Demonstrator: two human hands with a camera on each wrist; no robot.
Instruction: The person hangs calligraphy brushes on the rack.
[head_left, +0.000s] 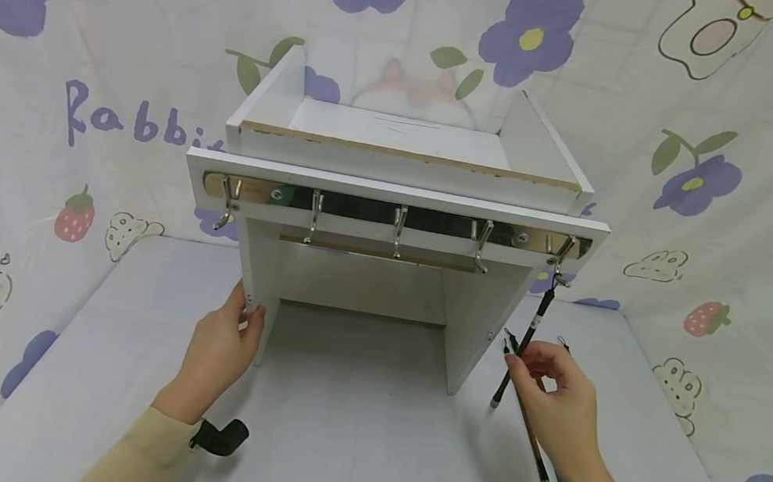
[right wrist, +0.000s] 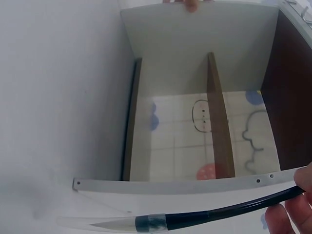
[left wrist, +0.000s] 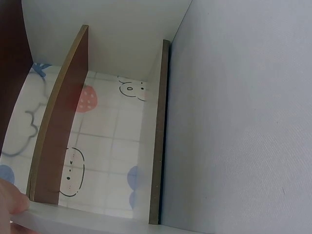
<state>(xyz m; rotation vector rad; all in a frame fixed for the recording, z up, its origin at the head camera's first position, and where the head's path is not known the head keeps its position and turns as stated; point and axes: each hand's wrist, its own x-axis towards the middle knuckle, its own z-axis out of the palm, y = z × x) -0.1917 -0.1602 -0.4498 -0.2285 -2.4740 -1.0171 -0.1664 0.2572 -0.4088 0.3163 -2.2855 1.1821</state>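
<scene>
My left hand (head_left: 220,345) grips the front edge of the left side panel of a white shelf unit (head_left: 399,187); its fingertips show in the left wrist view. A metal strip with several hooks (head_left: 398,223) runs across the unit's front. From the rightmost hook a dark brush (head_left: 538,313) hangs by its loop, tip down. My right hand (head_left: 555,416) pinches this brush between thumb and fingers. In the right wrist view the brush (right wrist: 195,214) has a pale tip under a clear cover. Other brushes (head_left: 535,437) are beneath and behind the right hand.
The unit stands on a white table (head_left: 351,441), with an open tray-like top. Inside it are a crossboard (left wrist: 61,131) and a low rear board (left wrist: 158,141). A patterned cloth (head_left: 653,128) hangs behind and at both sides. Black wrist mounts (head_left: 220,437) are on both wrists.
</scene>
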